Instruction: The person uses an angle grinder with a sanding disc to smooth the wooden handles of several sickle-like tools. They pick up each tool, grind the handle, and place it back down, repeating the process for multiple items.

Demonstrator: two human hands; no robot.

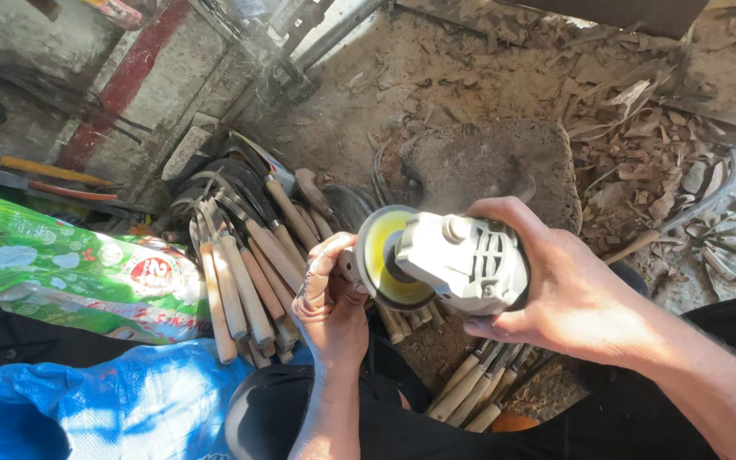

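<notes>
My right hand (pixel 560 290) grips the pale grey body of an angle grinder (pixel 462 260) held at mid-frame. Its yellow disc (pixel 382 255) faces left. My left hand (pixel 330 302) is closed on a small wooden-handled piece (pixel 347 264) and presses it against the edge of the disc. Most of that piece is hidden by my fingers. Just left of my left hand lies a heap of sickles with wooden handles (pixel 244 255).
More wooden handles (pixel 470 388) lie below the grinder by my knee. A green printed plastic bag (pixel 70 273) and a blue sack (pixel 121 409) sit at the left. A worn stone block (pixel 496 166) stands behind the grinder, with wood shavings (pixel 632 128) scattered to the right.
</notes>
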